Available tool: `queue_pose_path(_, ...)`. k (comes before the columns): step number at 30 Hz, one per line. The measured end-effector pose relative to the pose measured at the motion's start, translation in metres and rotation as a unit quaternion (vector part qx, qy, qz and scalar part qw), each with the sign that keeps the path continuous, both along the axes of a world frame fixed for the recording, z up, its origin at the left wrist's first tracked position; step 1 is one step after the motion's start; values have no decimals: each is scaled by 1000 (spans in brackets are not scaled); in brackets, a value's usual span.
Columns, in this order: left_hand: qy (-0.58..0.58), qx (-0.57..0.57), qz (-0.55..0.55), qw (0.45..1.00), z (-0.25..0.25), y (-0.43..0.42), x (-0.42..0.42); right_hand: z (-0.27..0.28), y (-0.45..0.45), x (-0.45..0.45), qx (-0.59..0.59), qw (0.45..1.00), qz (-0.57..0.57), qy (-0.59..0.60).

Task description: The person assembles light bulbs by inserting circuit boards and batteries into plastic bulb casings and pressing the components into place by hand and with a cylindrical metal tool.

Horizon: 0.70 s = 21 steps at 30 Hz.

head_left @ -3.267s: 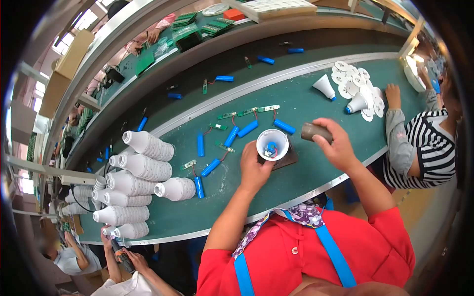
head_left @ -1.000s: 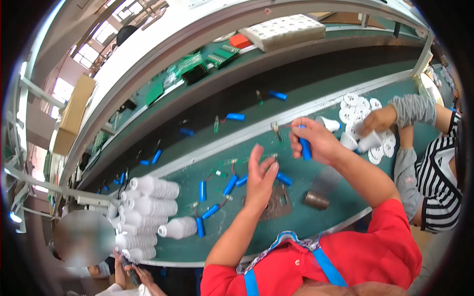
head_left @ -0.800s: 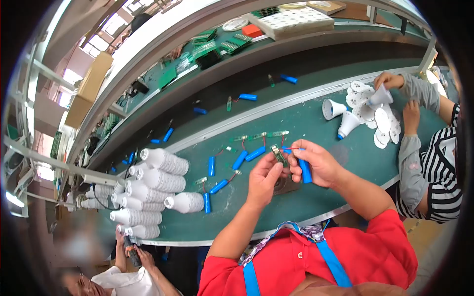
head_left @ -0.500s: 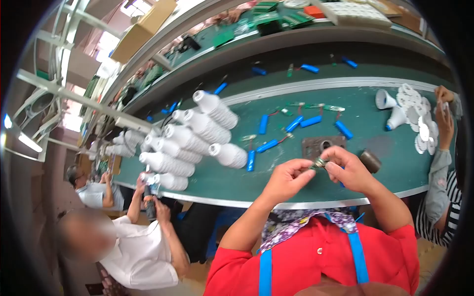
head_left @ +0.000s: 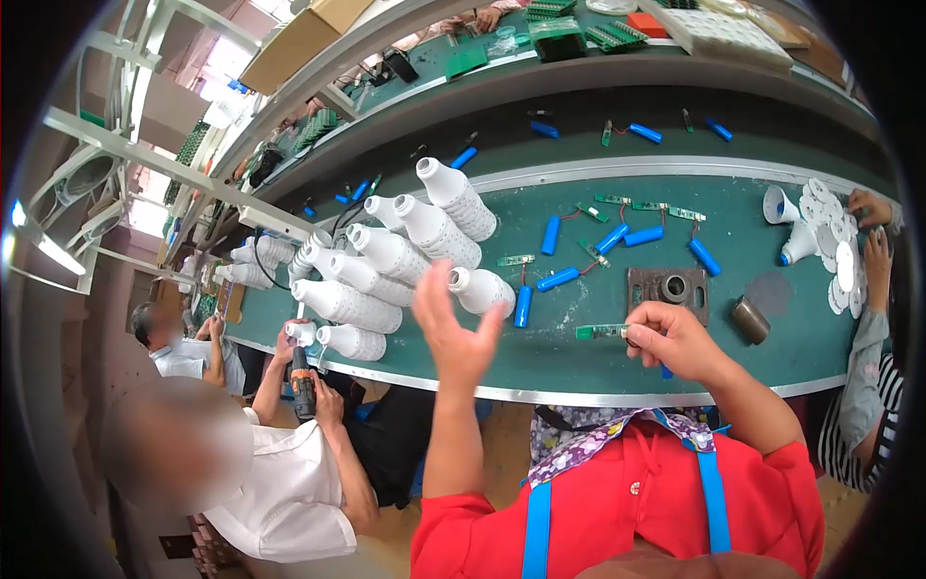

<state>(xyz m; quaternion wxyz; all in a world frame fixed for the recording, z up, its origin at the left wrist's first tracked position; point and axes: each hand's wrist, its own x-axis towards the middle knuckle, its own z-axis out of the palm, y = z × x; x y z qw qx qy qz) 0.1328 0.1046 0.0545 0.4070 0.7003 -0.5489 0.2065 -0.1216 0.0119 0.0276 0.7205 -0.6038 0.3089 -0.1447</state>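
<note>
My right hand (head_left: pixel 677 343) pinches one end of a small green circuit board (head_left: pixel 600 332), which sticks out to the left above the table. A bit of a blue cylindrical battery (head_left: pixel 666 372) shows below that hand; whether a wire joins it to the board is hidden. My left hand (head_left: pixel 453 333) is raised with fingers apart, holding nothing. It is closest to a short stack of white bulb-shaped housings (head_left: pixel 481 291). Beyond my right hand sits a dark metal block with a round collar (head_left: pixel 672 288). Next to it a brown metal cylinder (head_left: pixel 749 320) lies tilted.
Several blue batteries wired to boards (head_left: pixel 610 238) lie mid-table. Nested white housings (head_left: pixel 371 280) stand at left, white discs (head_left: pixel 828 222) at right. A co-worker at left holds a power drill (head_left: pixel 302 384); another person's hands (head_left: pixel 876 241) are at right. A shelf (head_left: pixel 579 77) runs behind.
My left hand has let go of the circuit board, moved left toward the white housings and opened. My right hand keeps the board, now pointing left. The view has shifted slightly.
</note>
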Motion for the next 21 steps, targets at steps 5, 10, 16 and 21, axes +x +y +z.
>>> queue_pose_path(5, 131, 158, -94, 974, -35, -6, 58, -18, 4, 9, 133, 988, -19, -75)
queue_pose_path(10, 301, 145, -115, 936, -26, -4, 67, -32, 5, 10, 192, 977, -36, -84)
queue_pose_path(16, 467, -31, -123, 875, 10, 2, 55, -42, 4, 12, 217, 961, -84, -149)
queue_pose_path(21, 527, -44, -210, 822, -9, 0, -7, -18, 0, 8, 143, 968, -138, -151)
